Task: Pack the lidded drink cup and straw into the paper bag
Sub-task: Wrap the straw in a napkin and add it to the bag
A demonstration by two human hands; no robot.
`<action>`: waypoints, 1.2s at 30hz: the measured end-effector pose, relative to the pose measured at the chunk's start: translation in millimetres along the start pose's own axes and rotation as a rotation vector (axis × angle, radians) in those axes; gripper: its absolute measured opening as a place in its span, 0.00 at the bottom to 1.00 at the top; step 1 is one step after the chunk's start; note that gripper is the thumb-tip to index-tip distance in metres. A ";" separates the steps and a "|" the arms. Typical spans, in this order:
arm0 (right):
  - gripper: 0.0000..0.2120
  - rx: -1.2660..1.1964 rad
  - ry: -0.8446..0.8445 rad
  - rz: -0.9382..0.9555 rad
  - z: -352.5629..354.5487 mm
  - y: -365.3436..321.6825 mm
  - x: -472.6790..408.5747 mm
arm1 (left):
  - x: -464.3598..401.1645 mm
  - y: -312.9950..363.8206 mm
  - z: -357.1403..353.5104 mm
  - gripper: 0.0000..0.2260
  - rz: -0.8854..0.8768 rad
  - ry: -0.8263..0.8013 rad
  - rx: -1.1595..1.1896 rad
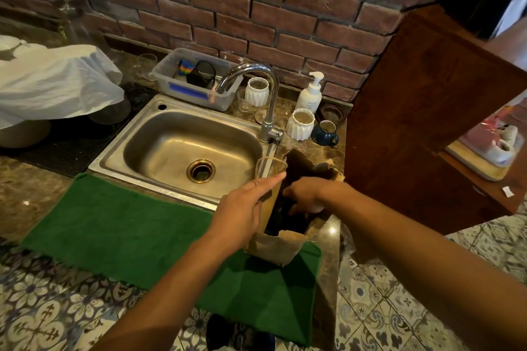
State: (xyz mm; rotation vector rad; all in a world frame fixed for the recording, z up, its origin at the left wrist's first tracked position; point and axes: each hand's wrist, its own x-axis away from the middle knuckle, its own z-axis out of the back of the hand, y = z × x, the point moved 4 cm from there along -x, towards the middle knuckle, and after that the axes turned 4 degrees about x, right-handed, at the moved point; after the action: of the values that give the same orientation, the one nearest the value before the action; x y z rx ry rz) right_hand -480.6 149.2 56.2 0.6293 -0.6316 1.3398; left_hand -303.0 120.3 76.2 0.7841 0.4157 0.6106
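Lower centre of the frame: brown paper bag (273,245) stands upright on the right end of a green towel (128,234), at the tabletop (34,196) edge just right of the steel sink (182,148). Bag mouth is open, inside dark. Left hand (242,208) grips the bag's left wall near the top, thumb along the rim, twine handle (271,164) sticking up just above it. Right hand (308,194) reaches down into the bag mouth, fingers curled around something pale and rounded, likely the lidded cup (317,208); mostly hidden, so cannot tell for sure. Straw not visible.

Centre: chrome faucet (265,94) arcs over the sink. Behind it, upper centre, a clear plastic tub (194,94) against the brick wall (256,8). Right of the faucet: white pump bottle (309,94), two white ribbed cups (299,124), a dark blue mug (325,132). Left edge: white plastic sheet (57,82) draped over something. Right side: dark wooden cabinet (427,122). Patterned tile floor (399,308) below.
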 end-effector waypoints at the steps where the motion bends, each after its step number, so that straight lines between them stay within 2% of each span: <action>1: 0.20 -0.005 0.015 -0.015 4.0 8.2 1.0 | 0.1 0.6 -0.1 0.35 -0.004 -0.002 -0.002; 5: 0.19 -0.014 0.182 -0.114 14.3 24.6 0.7 | -0.8 2.9 0.2 0.35 -0.015 0.007 0.000; 9: 0.23 0.001 0.364 -0.152 11.6 23.6 0.7 | -1.8 3.3 0.3 0.35 -0.021 0.011 -0.006; 14: 0.35 0.064 0.342 -0.129 0.8 20.3 -0.2 | -2.3 3.3 -1.8 0.35 -0.031 0.010 -0.032; 20: 0.30 0.014 0.412 -0.117 16.9 14.7 27.9 | -5.9 3.9 -3.7 0.34 -0.023 -0.002 -0.069; 23: 0.24 -0.093 0.600 -0.084 35.6 15.4 72.2 | -8.7 1.9 -1.6 0.32 -0.018 0.000 -0.095; 25: 0.20 -0.213 0.822 -0.099 44.0 20.9 111.3 | -9.5 2.7 -1.9 0.30 -0.022 -0.029 -0.076; 28: 0.18 -0.488 1.168 -0.231 38.1 47.3 161.2 | -8.9 7.5 -2.2 0.30 -0.038 -0.049 -0.064; 30: 0.15 -0.764 1.280 -0.390 15.3 74.3 172.4 | -8.2 11.7 -1.1 0.31 -0.041 -0.024 -0.058; 31: 0.13 -0.943 1.255 -0.464 -0.8 85.2 169.8 | -7.3 14.3 -0.3 0.31 -0.046 -0.006 -0.049; 33: 0.08 -1.308 1.080 -0.535 -36.8 94.1 152.6 | -3.8 20.0 0.8 0.34 -0.051 0.025 -0.014; 36: 0.09 -1.716 0.770 -0.457 -85.2 83.4 115.4 | 7.5 22.4 -0.1 0.35 0.027 0.057 0.124</action>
State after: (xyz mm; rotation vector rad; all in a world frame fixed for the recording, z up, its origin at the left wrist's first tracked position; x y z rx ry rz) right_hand -544.8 299.1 86.7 -1.0437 -0.6769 0.1946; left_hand -305.2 137.6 92.2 0.8937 0.4995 0.6383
